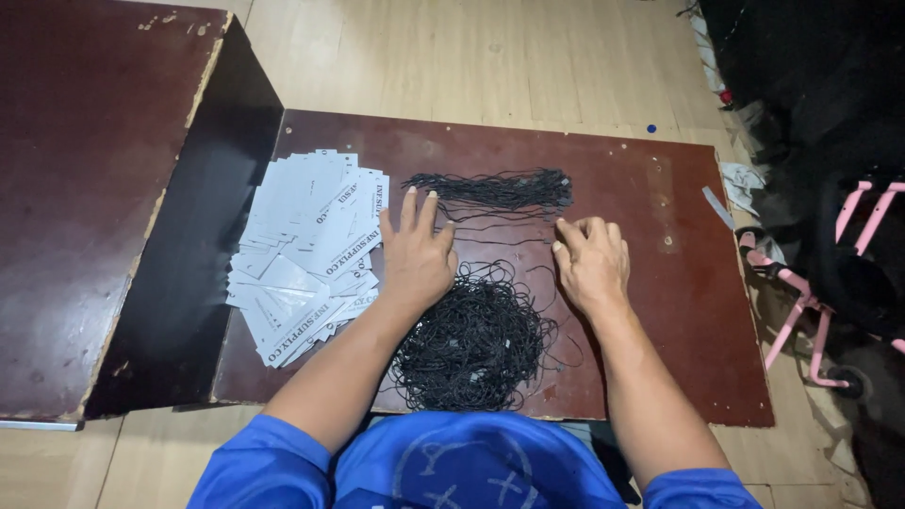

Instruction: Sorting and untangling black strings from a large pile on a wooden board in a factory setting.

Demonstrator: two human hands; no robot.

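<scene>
Blue sleeves [283, 462] and a blue shirt front are seen at the bottom edge, closest to the camera. Just beyond them, a tangled heap of black strings [474, 344] is laid on a dark red board [660, 311], between the two forearms.

The left hand [415, 250] is placed flat on the board, palm down, with its fingers stretched forward and slightly spread. Nothing is pinched by it. Its palm edge is touching the far side of the tangled heap, and its fingertips are close to a few loose strings. Just beside this hand, on its outer side, a pile of grey paper tags [306, 254] is spread out; the nearest tags are almost touched by the thumb side of the hand.

The right hand [592, 259] is held palm down too, with the fingers curled in. The fingertips are pressed on the board near a thin black string, but it cannot be told whether this string is really pinched.

Beyond both hands, a tidy bundle of black strings [495, 188] is laid straight across the board, well sorted compared to the heap.

On the far outer side of the right hand, a pink metal frame [801, 311] is standing on the pale wooden floor [471, 57]. On the far outer side of the left hand, a second dark board [85, 188] is seen.
</scene>
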